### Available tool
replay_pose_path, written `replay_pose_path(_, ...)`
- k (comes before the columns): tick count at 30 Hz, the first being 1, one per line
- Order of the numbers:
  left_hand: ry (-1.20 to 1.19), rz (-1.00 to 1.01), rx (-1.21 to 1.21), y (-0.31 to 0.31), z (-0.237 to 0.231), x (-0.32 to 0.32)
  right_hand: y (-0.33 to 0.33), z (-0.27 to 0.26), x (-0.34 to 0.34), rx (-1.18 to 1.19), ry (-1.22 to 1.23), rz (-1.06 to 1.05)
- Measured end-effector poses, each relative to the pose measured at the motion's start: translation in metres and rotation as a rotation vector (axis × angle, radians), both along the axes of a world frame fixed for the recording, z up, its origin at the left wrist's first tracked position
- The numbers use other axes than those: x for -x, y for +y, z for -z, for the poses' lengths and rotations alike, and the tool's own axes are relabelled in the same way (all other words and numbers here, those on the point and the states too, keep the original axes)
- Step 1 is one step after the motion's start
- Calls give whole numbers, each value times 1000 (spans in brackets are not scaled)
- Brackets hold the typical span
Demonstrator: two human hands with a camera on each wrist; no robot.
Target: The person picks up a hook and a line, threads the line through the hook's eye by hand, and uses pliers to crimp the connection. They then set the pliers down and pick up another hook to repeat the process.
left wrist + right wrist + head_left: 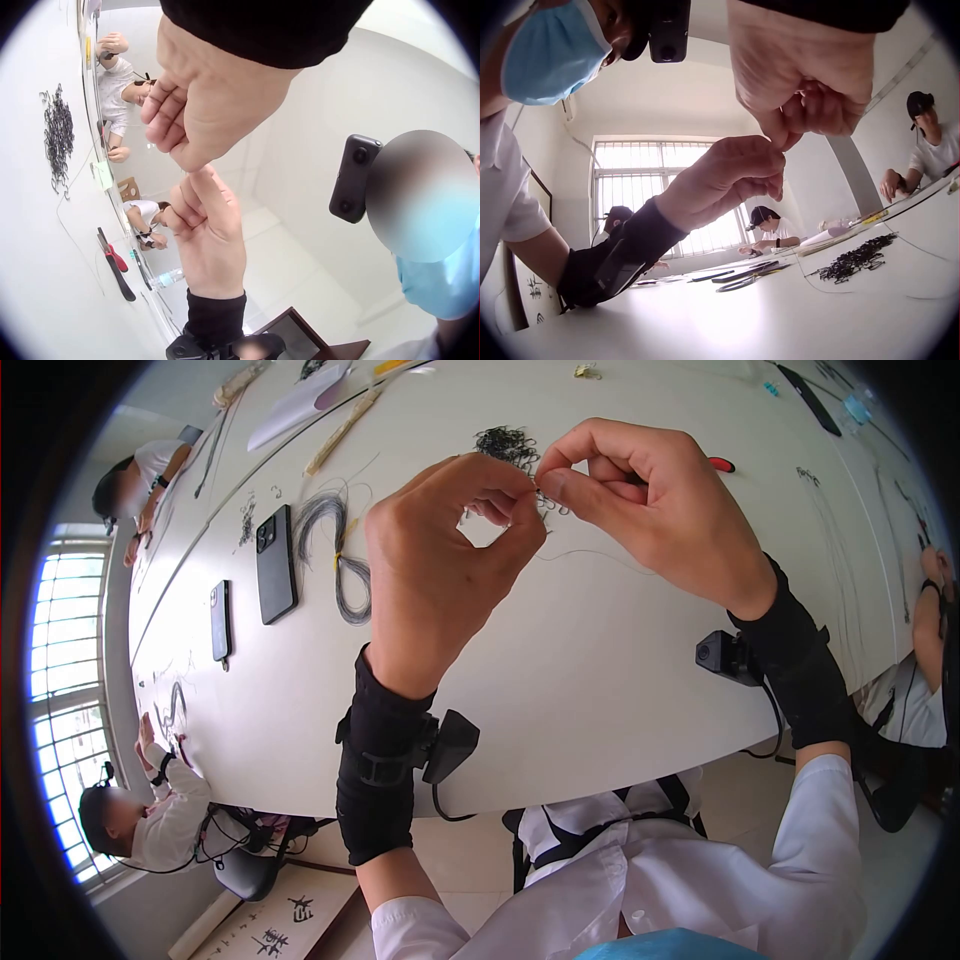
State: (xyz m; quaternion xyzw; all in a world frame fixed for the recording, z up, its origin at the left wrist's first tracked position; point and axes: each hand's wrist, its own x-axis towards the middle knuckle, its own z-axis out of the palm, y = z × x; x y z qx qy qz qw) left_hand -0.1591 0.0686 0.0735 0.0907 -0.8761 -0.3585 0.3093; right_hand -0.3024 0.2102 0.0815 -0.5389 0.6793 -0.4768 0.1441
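Both hands, left (445, 555) and right (650, 510), are up over the worktop (560, 690), thumb and forefinger pinched together on each, tips basically meeting. They're on something too small to make out, sorry, can't tell you what. The pile of little black pieces (508, 448) lies on the worktop just past the fingertips, and in the head view the hands cover part of it. There's a thin line (600, 553) below the right hand, but I lose both its ends. The coil of grey strands (312, 520) sits left of the left hand, which hides some of its right side. Also a red handle (721, 464) pokes out by the right hand, mostly blocked.
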Motion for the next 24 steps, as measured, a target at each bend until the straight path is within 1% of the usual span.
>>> replay_pose_path(3, 105, 32, 34, -2, 7, 4, -2, 6, 3, 19, -98, -18)
replay_pose_path(6, 70, 28, 12, -1, 5, 3, -6, 13, 11, 27, -123, -29)
replay_pose_path(9, 97, 44, 12, -1, 4, 4, -8, 21, 17, 58, -148, -54)
replay_pose_path(15, 141, 77, -35, -2, 4, 4, -6, 16, 19, -49, -258, -85)
replay_pose_path(18, 158, 59, -56, -1, 3, 3, -3, 4, 13, -84, -333, -100)
replay_pose_path(21, 74, 39, -52, 1, -3, -2, -4, 8, 7, -70, -360, -97)
replay_pose_path(24, 107, 24, -52, 2, -4, -2, -4, 7, 5, -63, -401, -107)
